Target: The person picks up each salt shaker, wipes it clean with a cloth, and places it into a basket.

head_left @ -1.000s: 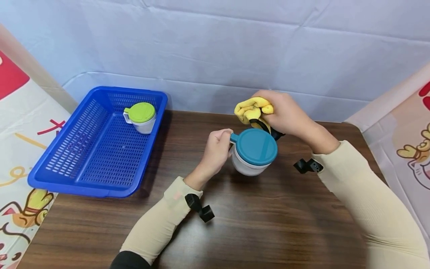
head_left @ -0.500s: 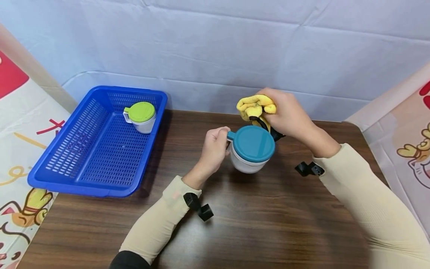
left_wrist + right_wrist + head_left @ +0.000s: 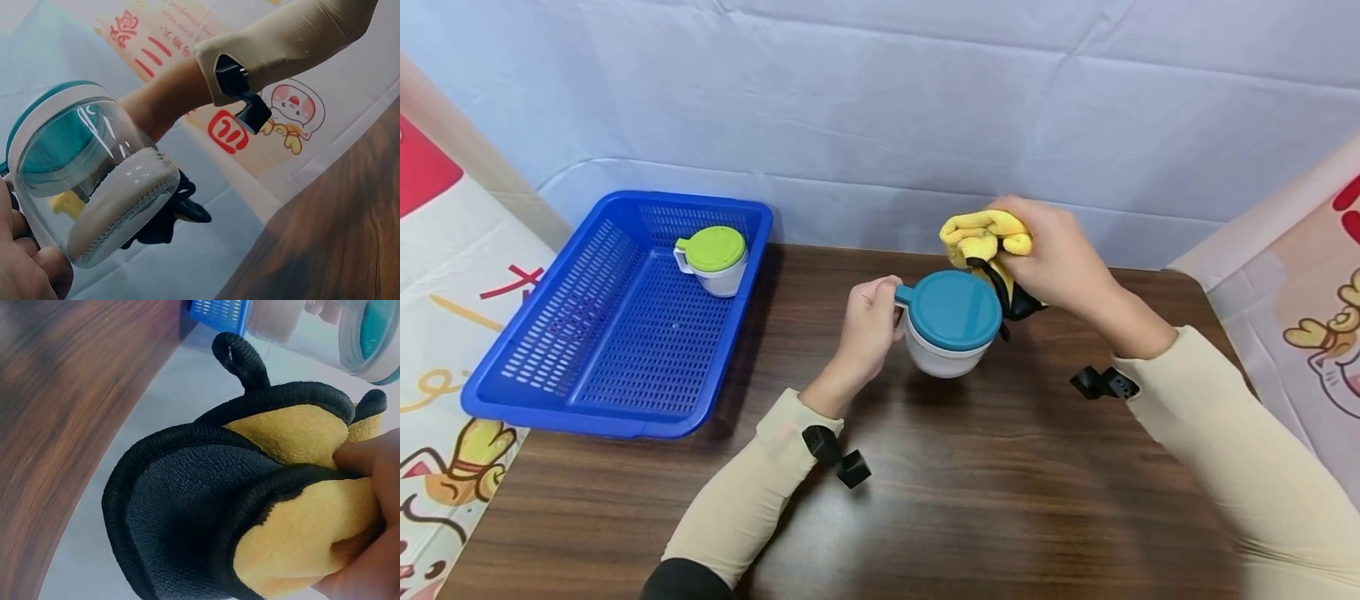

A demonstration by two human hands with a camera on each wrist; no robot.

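Note:
My left hand (image 3: pixel 867 327) grips the handle of a clear seasoning jar (image 3: pixel 94 181) with a teal lid (image 3: pixel 956 310). White contents lie in the bottom of the jar, which is held up over the table and tilted in the left wrist view. Bunched in my right hand (image 3: pixel 1054 254) is a folded cleaning cloth (image 3: pixel 985 236), yellow on one side and dark on the other, with black edging and a hanging loop (image 3: pixel 240 359). In the head view the cloth sits just behind and right of the jar, its dark edge close to the jar's side.
A blue plastic basket (image 3: pixel 587 425) stands at the left of the brown wooden table (image 3: pixel 1000 492). Inside its far right corner is a similar jar with a lime-green lid (image 3: pixel 716 248). A pale cloth backdrop (image 3: pixel 850 108) rises behind the table.
The jar in my left hand has shifted left and slightly away from me. My right hand with the cloth has moved a little right, widening the gap. The basket stays put.

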